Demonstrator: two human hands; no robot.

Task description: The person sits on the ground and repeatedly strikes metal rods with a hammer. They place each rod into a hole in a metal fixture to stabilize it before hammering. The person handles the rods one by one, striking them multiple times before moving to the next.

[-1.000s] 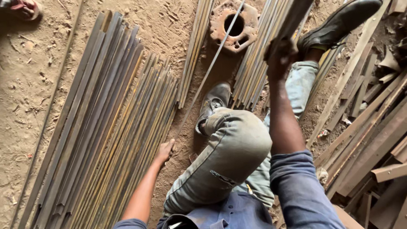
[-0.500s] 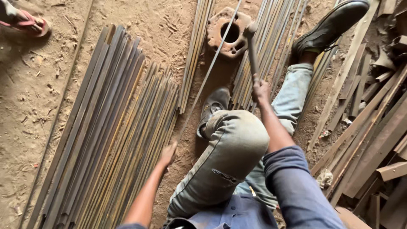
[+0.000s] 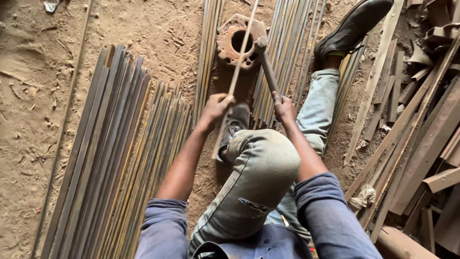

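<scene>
My left hand (image 3: 216, 108) grips a thin metal rod (image 3: 238, 72) that runs up across a rusty round flange with a hole (image 3: 236, 42) on the dirt floor. My right hand (image 3: 284, 106) holds the handle of a hammer (image 3: 266, 64), whose head rests on the flange's right rim beside the rod. I sit on the ground: one bent knee (image 3: 263, 163) is in the middle, and the other leg stretches up to a black shoe (image 3: 352, 26) at the top right.
A wide spread of long metal strips (image 3: 110, 158) lies at my left. More strips (image 3: 287, 52) lie under and beside the flange. Scrap angle bars and offcuts (image 3: 421, 134) pile up at the right. Bare dirt floor (image 3: 33, 96) fills the far left.
My left hand left the strips on the ground and took hold of the thin rod. My right hand swung the hammer down from raised to the flange.
</scene>
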